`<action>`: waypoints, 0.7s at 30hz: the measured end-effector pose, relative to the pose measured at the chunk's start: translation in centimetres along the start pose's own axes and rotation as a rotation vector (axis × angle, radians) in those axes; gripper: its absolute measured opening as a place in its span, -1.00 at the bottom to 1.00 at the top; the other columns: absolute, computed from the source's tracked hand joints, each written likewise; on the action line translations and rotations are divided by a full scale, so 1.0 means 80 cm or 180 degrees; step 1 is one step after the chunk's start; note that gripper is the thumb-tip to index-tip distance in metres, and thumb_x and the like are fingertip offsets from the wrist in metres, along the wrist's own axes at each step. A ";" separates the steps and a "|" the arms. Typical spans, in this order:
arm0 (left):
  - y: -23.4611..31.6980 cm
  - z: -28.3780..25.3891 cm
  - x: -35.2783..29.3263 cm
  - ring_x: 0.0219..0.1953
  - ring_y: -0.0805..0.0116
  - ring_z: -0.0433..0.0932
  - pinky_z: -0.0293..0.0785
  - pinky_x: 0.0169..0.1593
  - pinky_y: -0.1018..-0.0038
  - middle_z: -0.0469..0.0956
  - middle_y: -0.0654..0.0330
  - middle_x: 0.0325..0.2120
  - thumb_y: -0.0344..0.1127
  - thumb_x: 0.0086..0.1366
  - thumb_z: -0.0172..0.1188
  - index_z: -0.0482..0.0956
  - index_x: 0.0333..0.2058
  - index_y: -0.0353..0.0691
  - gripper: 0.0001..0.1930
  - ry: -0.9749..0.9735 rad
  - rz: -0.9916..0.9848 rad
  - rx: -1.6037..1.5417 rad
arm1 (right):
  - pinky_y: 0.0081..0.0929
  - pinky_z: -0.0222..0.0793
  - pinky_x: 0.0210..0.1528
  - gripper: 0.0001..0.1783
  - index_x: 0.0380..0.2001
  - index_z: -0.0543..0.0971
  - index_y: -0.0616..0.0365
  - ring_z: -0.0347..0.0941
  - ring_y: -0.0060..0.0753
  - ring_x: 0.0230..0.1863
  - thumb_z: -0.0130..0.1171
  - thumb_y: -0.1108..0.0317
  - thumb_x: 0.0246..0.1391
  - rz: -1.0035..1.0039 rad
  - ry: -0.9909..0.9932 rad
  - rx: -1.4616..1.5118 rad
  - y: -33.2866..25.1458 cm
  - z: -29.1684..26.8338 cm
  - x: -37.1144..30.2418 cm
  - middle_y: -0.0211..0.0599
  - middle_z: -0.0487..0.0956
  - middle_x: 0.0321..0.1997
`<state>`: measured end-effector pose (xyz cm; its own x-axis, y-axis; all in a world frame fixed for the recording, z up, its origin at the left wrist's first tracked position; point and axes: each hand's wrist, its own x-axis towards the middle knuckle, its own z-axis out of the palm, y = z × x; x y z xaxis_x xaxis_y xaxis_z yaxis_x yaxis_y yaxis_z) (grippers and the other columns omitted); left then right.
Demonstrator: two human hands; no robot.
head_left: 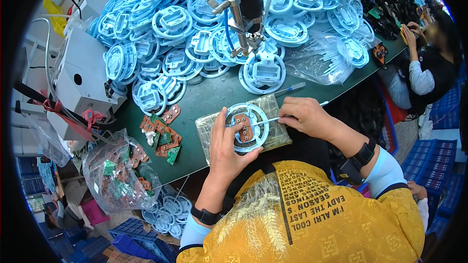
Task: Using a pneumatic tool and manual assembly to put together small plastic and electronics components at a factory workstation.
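A light-blue plastic ring part [264,139] lies on a flat block wrapped in clear film [281,135]. My left hand [225,152] grips the ring's left side, with the thumb at its lower edge and a finger reaching over a brown circuit board [242,125] seated inside it. From the right, my right hand [306,116] pinches a thin light-blue rod [274,119] whose inner end meets the ring part. The rod's other end sticks out past my fingers on the right. How far the rod enters the ring cannot be seen.
Many similar blue ring parts [173,22] are heaped at the back. Loose circuit boards [163,136] and a clear bag of boards [117,170] sit left. A metal fixture [236,19] hangs over the table [190,100]. A plastic bag of rods [331,61] and a co-worker [429,68] are right.
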<state>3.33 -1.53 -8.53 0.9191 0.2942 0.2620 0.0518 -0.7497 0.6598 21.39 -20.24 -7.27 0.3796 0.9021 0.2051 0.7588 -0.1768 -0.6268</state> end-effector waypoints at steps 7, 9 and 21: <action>0.003 -0.004 0.005 0.26 -0.19 0.30 0.32 0.22 0.11 0.20 -0.22 0.29 -0.23 -0.28 0.61 0.50 -0.11 -0.26 -0.32 -0.0062 -0.0003 0.0079 | -0.29 0.38 -0.31 -0.82 -0.40 0.55 0.14 0.48 -0.14 -0.27 0.36 0.41 -0.08 -0.0053 -0.0013 -0.0103 0.005 0.007 0.005 -0.28 0.49 -0.38; 0.003 -0.005 0.008 0.24 -0.18 0.32 0.32 0.21 0.11 0.20 -0.21 0.29 -0.23 -0.29 0.62 0.51 -0.12 -0.25 -0.31 -0.0113 0.0003 0.0096 | -0.32 0.39 -0.27 -0.79 -0.37 0.56 0.14 0.48 -0.14 -0.24 0.38 0.40 -0.09 -0.0156 0.0191 -0.0048 0.006 -0.003 0.009 -0.26 0.51 -0.35; 0.006 -0.014 0.003 0.20 -0.26 0.30 0.28 0.21 0.05 0.20 -0.26 0.26 -0.24 -0.32 0.63 0.50 -0.07 -0.22 -0.25 -0.0121 0.0136 0.0132 | -0.54 0.39 -0.19 -0.44 -0.01 0.42 0.22 0.47 -0.54 -0.25 0.37 0.19 -0.01 -0.0561 0.1459 0.2268 -0.052 -0.112 0.217 -0.32 0.50 -0.25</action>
<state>3.12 -1.21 -7.37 0.9349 0.2394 0.2619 0.0277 -0.7851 0.6187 29.52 -7.37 5.62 0.5798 0.6185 0.5304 0.3721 0.3781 -0.8477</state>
